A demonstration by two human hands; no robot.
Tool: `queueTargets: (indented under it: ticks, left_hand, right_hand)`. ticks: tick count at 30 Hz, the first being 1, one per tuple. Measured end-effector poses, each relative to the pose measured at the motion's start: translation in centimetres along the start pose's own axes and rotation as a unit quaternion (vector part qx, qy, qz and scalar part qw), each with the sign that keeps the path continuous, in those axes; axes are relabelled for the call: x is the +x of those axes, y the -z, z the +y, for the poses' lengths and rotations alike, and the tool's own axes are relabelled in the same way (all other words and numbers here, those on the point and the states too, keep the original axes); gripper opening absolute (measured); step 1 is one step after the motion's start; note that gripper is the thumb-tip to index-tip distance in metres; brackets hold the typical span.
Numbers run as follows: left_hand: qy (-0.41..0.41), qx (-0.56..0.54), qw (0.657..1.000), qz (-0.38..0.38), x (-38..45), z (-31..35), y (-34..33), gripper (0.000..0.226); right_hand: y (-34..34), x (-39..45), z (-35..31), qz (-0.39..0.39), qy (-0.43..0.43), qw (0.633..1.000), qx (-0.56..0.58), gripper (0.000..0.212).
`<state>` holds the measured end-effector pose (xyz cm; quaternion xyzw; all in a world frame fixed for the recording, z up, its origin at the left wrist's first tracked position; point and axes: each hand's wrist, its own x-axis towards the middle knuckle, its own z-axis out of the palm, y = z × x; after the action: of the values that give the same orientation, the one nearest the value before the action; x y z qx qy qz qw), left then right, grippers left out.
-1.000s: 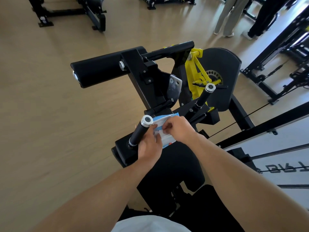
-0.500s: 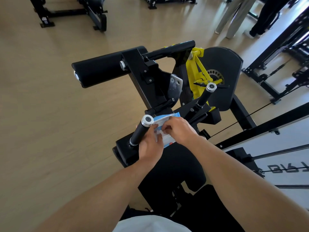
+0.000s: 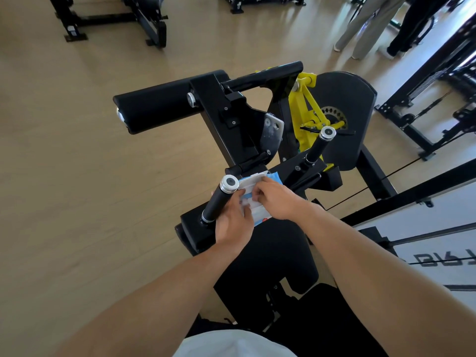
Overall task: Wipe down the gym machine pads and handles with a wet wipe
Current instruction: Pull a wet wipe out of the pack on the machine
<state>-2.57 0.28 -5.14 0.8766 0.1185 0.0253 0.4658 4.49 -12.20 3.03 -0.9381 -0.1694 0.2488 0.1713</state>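
A black and yellow gym machine stands in front of me. Its long roller pad (image 3: 157,108) juts out to the left, and the seat pad (image 3: 273,256) lies below my hands. Two black handles with silver caps rise from the frame: the left handle (image 3: 219,202) and the right handle (image 3: 318,146). My left hand (image 3: 233,222) holds a blue and white wet wipe pack (image 3: 253,199) right beside the left handle. My right hand (image 3: 277,197) pinches at the top of the pack, where a white flap stands lifted.
Wooden floor spreads to the left. Another black machine (image 3: 144,19) stands at the far left back. Two people's legs (image 3: 371,24) are at the back right. A black cable frame (image 3: 422,104) and a white panel (image 3: 438,228) lie on the right.
The white flap on the pack now stands lifted. Both hands stay at the pack beside the left handle, barely shifted.
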Motion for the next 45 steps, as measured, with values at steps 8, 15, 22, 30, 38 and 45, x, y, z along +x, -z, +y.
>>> queueTargets:
  ticks: [8, 15, 22, 30, 38, 45]
  left_hand:
    - [0.016, -0.017, 1.0, -0.022, 0.1, -0.4, -0.1, 0.041]
    - [0.02, -0.026, 0.999, -0.02, -0.2, 0.2, 0.3, 0.039]
    - [0.002, -0.015, 1.0, -0.011, -0.6, 1.0, 1.0, 0.04]
    - [0.014, 0.012, 1.0, -0.023, -0.1, 0.0, 0.2, 0.043]
    - [0.008, 0.024, 1.0, -0.011, 0.0, 0.1, 0.1, 0.043]
    - [0.021, -0.008, 0.999, -0.024, -0.2, 0.4, 0.4, 0.042]
  right_hand:
    - [1.3, -0.1, 0.0, -0.088, -0.073, 0.981, 0.156, 0.022]
    - [1.3, -0.3, 0.4, -0.022, -0.055, 0.981, 0.183, 0.02]
    - [0.4, -0.3, 1.3, 0.049, 0.003, 0.999, 0.016, 0.012]
    - [1.6, -0.2, -0.2, 0.002, -0.026, 0.996, 0.08, 0.012]
    - [2.0, -0.6, -1.0, 0.009, -0.071, 0.983, 0.166, 0.017]
    - [0.3, -0.4, -0.7, 0.128, -0.175, 0.895, 0.39, 0.026]
